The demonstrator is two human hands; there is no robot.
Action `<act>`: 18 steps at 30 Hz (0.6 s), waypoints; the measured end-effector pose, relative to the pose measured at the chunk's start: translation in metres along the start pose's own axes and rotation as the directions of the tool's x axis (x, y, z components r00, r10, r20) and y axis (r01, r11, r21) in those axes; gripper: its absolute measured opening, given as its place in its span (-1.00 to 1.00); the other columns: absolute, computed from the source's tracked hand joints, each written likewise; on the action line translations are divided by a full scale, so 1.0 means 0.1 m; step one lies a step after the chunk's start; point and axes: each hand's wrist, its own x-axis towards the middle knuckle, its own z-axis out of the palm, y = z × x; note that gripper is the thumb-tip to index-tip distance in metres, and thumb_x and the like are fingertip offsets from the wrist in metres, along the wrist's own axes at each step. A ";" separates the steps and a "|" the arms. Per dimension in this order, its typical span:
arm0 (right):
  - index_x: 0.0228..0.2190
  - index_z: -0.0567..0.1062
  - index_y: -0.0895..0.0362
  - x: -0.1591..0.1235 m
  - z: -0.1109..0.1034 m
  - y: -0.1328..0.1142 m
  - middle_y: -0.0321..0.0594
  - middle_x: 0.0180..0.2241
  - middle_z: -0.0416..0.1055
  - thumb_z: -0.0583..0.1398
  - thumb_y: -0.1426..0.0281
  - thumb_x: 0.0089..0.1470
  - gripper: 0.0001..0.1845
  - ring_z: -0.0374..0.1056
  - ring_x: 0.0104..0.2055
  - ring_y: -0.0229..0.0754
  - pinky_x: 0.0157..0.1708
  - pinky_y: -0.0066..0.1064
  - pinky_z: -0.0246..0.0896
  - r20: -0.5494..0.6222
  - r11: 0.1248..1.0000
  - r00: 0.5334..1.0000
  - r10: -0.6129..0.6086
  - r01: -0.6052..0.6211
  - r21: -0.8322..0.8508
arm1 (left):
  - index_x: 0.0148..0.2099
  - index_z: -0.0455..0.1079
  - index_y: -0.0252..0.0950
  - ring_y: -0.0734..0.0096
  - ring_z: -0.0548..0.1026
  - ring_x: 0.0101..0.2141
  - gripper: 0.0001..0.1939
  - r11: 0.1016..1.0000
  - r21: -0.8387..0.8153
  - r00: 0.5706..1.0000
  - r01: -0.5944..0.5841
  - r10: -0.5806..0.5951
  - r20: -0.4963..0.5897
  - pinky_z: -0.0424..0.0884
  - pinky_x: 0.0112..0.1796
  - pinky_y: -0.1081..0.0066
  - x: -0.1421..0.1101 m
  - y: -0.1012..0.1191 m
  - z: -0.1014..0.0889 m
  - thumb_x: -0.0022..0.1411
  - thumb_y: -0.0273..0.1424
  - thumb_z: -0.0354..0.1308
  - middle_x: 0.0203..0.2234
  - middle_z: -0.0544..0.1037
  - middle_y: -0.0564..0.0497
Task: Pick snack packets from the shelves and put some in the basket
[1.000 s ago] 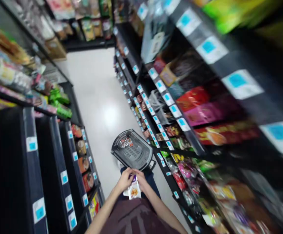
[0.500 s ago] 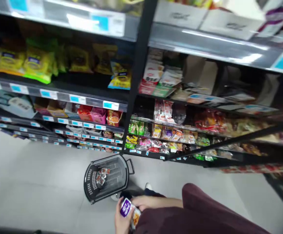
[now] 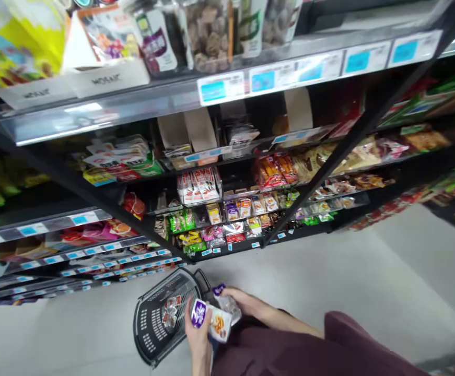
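Note:
My left hand [image 3: 198,334] is closed around a white snack packet with a purple top [image 3: 213,321], low in the middle of the view. My right hand [image 3: 246,303] pinches a second, clearer packet with a purple top [image 3: 224,300] just above it. Both hands are over the right end of a black plastic shopping basket [image 3: 151,325] on the floor. Several small red-and-white packets [image 3: 171,312] lie inside the basket. My maroon sleeve and body fill the lower right.
A tall black shelf rack [image 3: 227,172] stands in front of me, packed with snack bags and boxes, with blue price tags [image 3: 263,80] along its edges. Pale grey floor [image 3: 348,282] stretches to the right of the basket.
My head has swung from looking down the aisle to facing the shelf rack. My hands still hold the packets and now sit closer to the basket's end, with a second packet showing.

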 end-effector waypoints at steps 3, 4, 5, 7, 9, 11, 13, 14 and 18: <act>-0.70 0.51 -0.05 -0.20 -0.47 -0.12 -0.39 -0.61 0.45 0.20 0.30 -0.22 -0.87 0.49 -0.45 -0.07 -0.34 -0.26 0.38 0.029 0.999 1.000 0.001 -0.002 0.051 | 0.20 0.25 -0.11 0.12 0.55 -0.04 -0.34 1.000 -0.005 0.999 0.031 -0.031 0.025 0.51 -0.03 0.17 -0.07 0.12 0.35 0.06 -0.17 0.28 -0.11 0.58 -0.07; -0.67 0.53 -0.04 -0.31 -0.62 -0.16 -0.39 -0.58 0.46 0.22 0.32 -0.23 -0.91 0.49 -0.42 -0.07 -0.30 -0.27 0.38 0.024 0.999 0.999 -0.024 0.023 0.028 | 0.17 0.29 -0.16 0.12 0.54 -0.03 -0.38 0.999 -0.020 0.998 0.042 -0.041 0.041 0.49 -0.02 0.17 -0.09 0.14 0.46 0.05 -0.18 0.29 -0.10 0.58 -0.10; -0.62 0.55 -0.03 -0.43 -0.74 -0.19 -0.39 -0.55 0.48 0.25 0.34 -0.24 -0.95 0.49 -0.38 -0.07 -0.28 -0.27 0.37 0.023 0.999 0.999 -0.045 0.046 -0.020 | 0.12 0.34 -0.20 0.12 0.54 -0.03 -0.42 0.999 -0.030 0.997 0.043 -0.041 0.064 0.47 -0.01 0.18 -0.10 0.17 0.57 0.05 -0.19 0.29 -0.08 0.58 -0.13; -0.52 0.59 0.03 -0.67 -0.93 -0.26 -0.34 -0.50 0.50 0.29 0.34 -0.25 -0.89 0.47 -0.37 -0.08 -0.27 -0.29 0.35 0.023 0.982 0.996 -0.082 0.084 -0.168 | 0.02 0.41 -0.27 0.12 0.54 -0.04 -0.52 1.000 -0.006 0.993 -0.004 0.005 0.114 0.44 0.01 0.18 -0.11 0.22 0.78 0.05 -0.21 0.29 -0.06 0.57 -0.17; -0.44 0.61 0.14 -0.86 -1.02 -0.33 -0.25 -0.41 0.53 0.30 0.34 -0.24 -0.79 0.46 -0.35 -0.10 -0.27 -0.31 0.34 0.043 0.939 0.990 -0.134 0.141 -0.313 | 0.00 0.42 -0.30 0.14 0.53 -0.05 -0.56 0.993 0.072 0.986 -0.097 0.086 0.141 0.41 0.03 0.17 -0.12 0.30 0.95 0.08 -0.23 0.27 -0.04 0.55 -0.18; -0.40 0.61 0.20 -1.00 -1.03 -0.40 -0.14 -0.21 0.54 0.29 0.34 -0.21 -0.75 0.46 -0.24 -0.08 -0.21 -0.33 0.33 0.099 0.897 0.972 -0.211 0.233 -0.376 | 0.11 0.35 -0.27 0.18 0.52 -0.04 -0.52 0.968 0.157 0.972 -0.193 0.168 0.162 0.38 0.05 0.18 -0.11 0.40 1.08 0.14 -0.28 0.22 -0.01 0.54 -0.16; -0.37 0.61 0.20 -1.09 -0.97 -0.48 -0.09 0.03 0.44 0.28 0.35 -0.16 -0.76 0.41 -0.03 -0.02 -0.05 -0.32 0.28 0.204 0.848 0.934 -0.294 0.353 -0.396 | 0.21 0.27 -0.23 0.22 0.50 0.00 -0.49 0.936 0.216 0.952 -0.278 0.239 0.191 0.36 0.07 0.19 -0.10 0.52 1.18 0.21 -0.33 0.14 0.03 0.51 -0.13; -0.38 0.61 0.18 -1.12 -0.93 -0.51 -0.10 0.10 0.38 0.28 0.37 -0.14 -0.79 0.36 0.06 0.00 0.01 -0.31 0.25 0.254 0.810 0.911 -0.324 0.406 -0.423 | 0.22 0.26 -0.21 0.24 0.49 0.02 -0.51 0.916 0.241 0.938 -0.321 0.272 0.214 0.34 0.09 0.20 -0.10 0.58 1.21 0.25 -0.34 0.10 0.06 0.49 -0.11; -0.50 0.55 0.14 -1.20 -0.74 -0.59 -0.15 0.19 0.30 0.22 0.46 -0.11 -0.93 0.40 0.03 0.00 -0.03 -0.35 0.26 0.355 0.549 0.867 -0.350 0.497 -0.672 | 0.26 0.22 -0.17 0.27 0.38 0.14 -0.54 0.839 0.300 0.883 -0.455 0.380 0.276 0.24 0.17 0.20 -0.18 0.77 1.28 0.33 -0.41 -0.04 0.14 0.41 -0.09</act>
